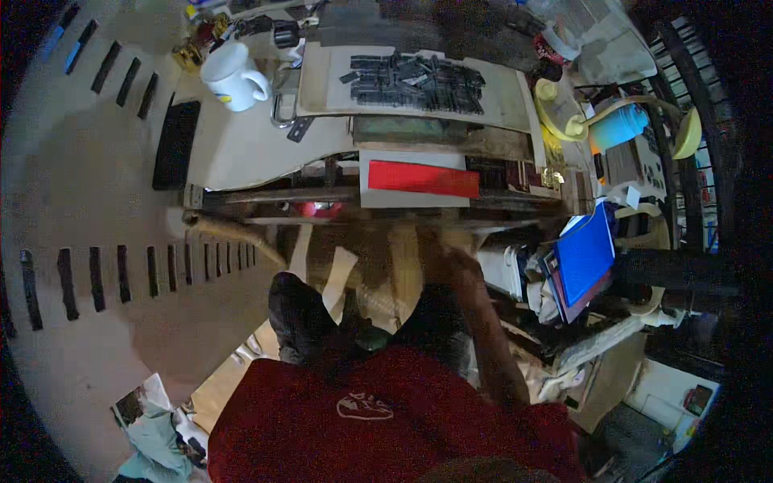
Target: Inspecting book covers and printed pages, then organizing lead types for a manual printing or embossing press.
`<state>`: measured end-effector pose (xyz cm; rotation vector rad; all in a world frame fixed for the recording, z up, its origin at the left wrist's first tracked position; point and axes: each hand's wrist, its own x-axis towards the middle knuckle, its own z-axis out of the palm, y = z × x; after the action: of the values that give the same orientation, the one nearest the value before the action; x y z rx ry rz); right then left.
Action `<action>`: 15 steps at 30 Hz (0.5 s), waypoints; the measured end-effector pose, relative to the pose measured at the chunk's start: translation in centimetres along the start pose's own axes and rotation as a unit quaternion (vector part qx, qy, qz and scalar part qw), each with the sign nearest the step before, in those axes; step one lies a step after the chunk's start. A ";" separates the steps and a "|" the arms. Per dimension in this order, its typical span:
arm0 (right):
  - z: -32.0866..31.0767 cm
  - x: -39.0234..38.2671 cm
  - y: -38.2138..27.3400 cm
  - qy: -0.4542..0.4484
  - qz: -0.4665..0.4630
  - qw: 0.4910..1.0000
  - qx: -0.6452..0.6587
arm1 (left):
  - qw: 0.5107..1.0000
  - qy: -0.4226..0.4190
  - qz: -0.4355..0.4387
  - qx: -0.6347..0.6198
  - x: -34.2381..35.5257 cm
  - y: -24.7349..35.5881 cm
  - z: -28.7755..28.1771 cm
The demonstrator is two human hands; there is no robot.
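Head view: the flat red strip lies on a white sheet at the front of the desk, just beyond your right hand; neither looks fastened, so a knuckle or wrist brought up carelessly against that front edge could drag the sheet and skew the strip or tip it toward your lap; farther back, black strips lie loosely heaped and crossed on a pale board, and a bump to that board would probably scatter them; on your right, a blue folder leans at a slant on a stack, so swinging your elbow outward might knock it down; the white mug stands well apart from your arm and seems a smaller worry.

Your right forearm runs forward from the shoulder and slants inward, its hand low by the desk's front edge, above or beside your right thigh; blur and shadow hide the fingers, so you cannot tell from this whether they are apart, together or clamped on something; your left hand is out of sight, its pose unknown.
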<state>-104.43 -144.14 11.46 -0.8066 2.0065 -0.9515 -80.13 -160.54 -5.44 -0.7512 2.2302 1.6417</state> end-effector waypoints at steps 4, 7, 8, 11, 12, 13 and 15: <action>-0.7 -0.9 7.1 0.018 -0.040 0.986 -0.160 | 1.000 0.010 0.005 -0.003 1.4 -0.3 0.1; -0.6 -0.8 10.7 0.028 0.050 0.987 -0.152 | 1.000 0.013 0.013 -0.006 1.9 -0.6 0.3; -0.4 -0.8 11.5 0.035 0.057 0.991 -0.115 | 1.000 0.016 0.019 -0.002 2.1 -0.7 0.3; 0.4 -0.6 12.5 0.046 0.066 0.994 0.072 | 0.999 0.024 0.033 -0.003 2.2 -1.1 0.2; 0.6 -0.3 12.6 0.044 0.073 0.987 0.135 | 0.999 0.025 0.038 -0.001 2.3 -1.3 0.3; 0.7 0.2 12.7 0.040 0.086 0.977 0.192 | 0.999 0.028 0.042 -0.004 2.3 -1.5 0.3; 0.8 1.4 12.6 0.033 0.095 0.963 0.249 | 0.998 0.031 0.056 -0.003 2.8 -1.9 0.4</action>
<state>-107.16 -138.93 0.22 -0.3024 1.7437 -1.3067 -81.43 -161.27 -8.50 -0.7007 2.3512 1.6972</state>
